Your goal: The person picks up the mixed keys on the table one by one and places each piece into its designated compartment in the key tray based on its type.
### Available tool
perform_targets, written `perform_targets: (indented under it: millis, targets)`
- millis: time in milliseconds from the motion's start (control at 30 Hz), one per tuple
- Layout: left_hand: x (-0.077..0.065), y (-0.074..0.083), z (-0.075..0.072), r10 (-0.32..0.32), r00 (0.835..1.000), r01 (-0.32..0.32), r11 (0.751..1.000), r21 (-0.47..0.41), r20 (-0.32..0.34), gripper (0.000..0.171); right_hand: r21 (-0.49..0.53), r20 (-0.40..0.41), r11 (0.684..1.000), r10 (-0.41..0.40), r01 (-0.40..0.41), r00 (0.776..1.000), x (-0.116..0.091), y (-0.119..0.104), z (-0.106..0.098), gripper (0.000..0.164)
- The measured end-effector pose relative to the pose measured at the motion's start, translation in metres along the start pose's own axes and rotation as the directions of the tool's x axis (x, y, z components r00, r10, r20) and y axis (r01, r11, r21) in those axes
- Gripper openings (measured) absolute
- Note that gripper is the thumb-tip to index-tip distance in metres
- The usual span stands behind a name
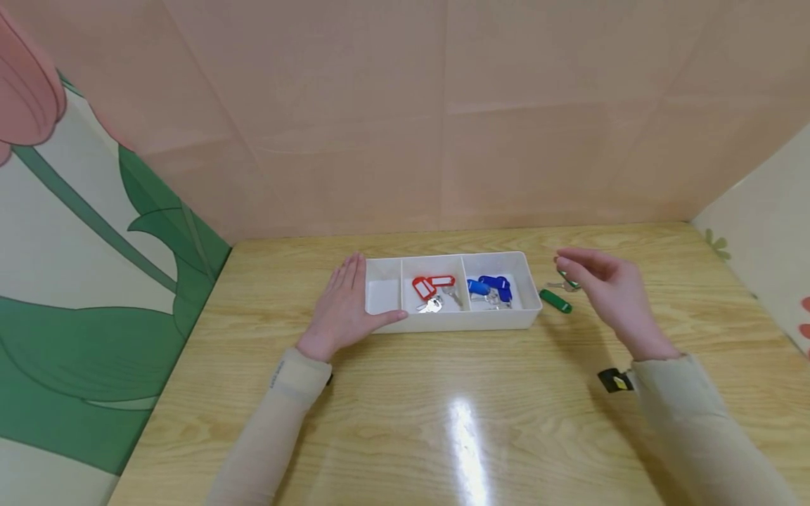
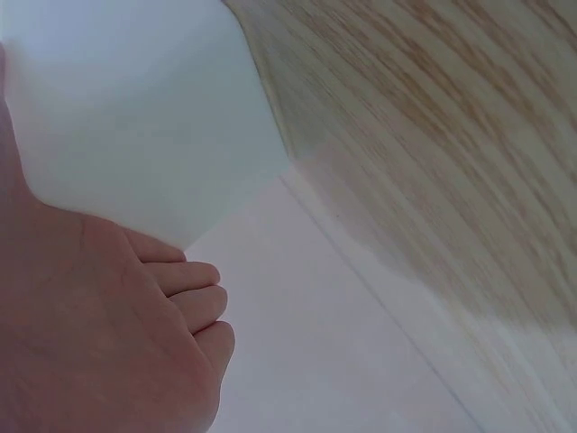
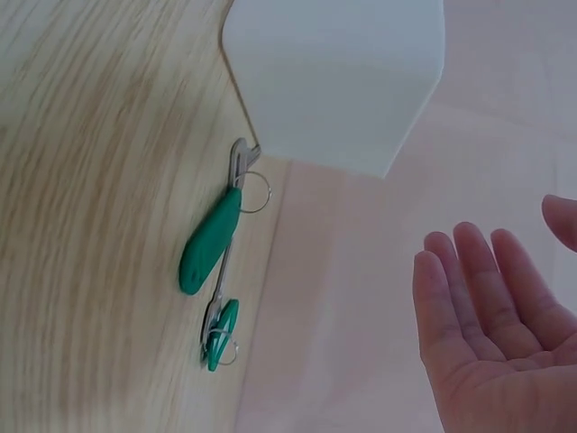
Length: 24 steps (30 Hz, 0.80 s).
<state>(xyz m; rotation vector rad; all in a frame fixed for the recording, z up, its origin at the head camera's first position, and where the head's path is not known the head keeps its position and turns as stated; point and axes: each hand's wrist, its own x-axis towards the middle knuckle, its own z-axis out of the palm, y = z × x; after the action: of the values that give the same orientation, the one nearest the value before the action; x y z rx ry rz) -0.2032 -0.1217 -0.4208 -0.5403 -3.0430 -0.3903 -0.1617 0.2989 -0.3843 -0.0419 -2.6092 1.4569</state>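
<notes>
A white divided tray lies on the table, its long side across my view. My left hand rests against the tray's left end, fingers straight and thumb along the front rim. Keys with red tags lie in the middle compartment, keys with blue tags in the right one; the left one holds nothing visible. My right hand hovers right of the tray, holding nothing, its fingers loosely bent. Below it, in the right wrist view, two keys with green tags lie on the wood beside the tray.
The wooden table meets a pink wall covering at the back. A panel with green leaves stands at the left, a pale panel at the right. A small black object hangs by the right cuff.
</notes>
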Motion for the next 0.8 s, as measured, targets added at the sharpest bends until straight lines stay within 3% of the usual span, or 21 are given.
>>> perform_targets:
  millis: [800]
  targets:
    - [-0.001, -0.001, 0.000, 0.000, 1.000, 0.000, 1.000, -0.012, -0.004, 0.134, -0.097, 0.055, 0.993, 0.069, -0.064, 0.996, 0.003, 0.017, -0.009, 0.062]
